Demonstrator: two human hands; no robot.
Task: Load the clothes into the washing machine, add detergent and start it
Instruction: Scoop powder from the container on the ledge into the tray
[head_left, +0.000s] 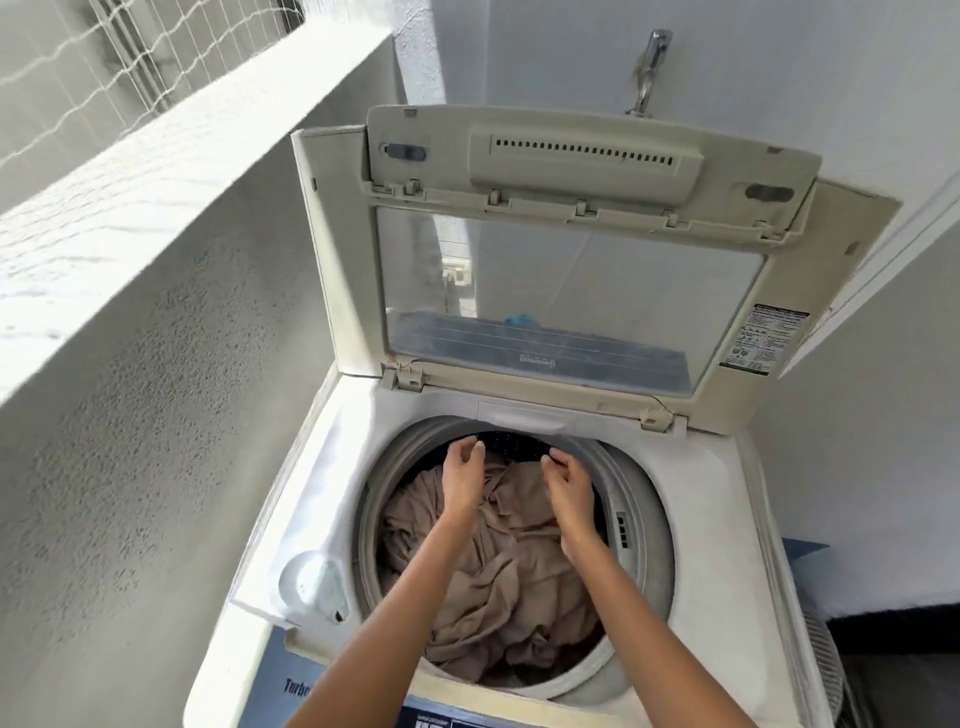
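A white top-loading washing machine (322, 499) stands with its lid (566, 291) raised. Crumpled beige clothes (498, 582) lie in the drum (639, 613). Both my arms reach over the drum toward its far rim. My left hand (462, 475) and my right hand (569, 483) have curled fingers, and each pinches an end of a dark dotted garment (511, 443) stretched between them just above the beige clothes. A round detergent cap (311, 582) sits on the machine's top at the left. The control panel (431, 719) is cut off at the bottom edge.
A rough plaster wall with a ledge and netting (130, 218) runs close along the left. A tap (649, 67) sticks out of the wall behind the lid. A white fan grille (826, 670) stands on the floor at the right.
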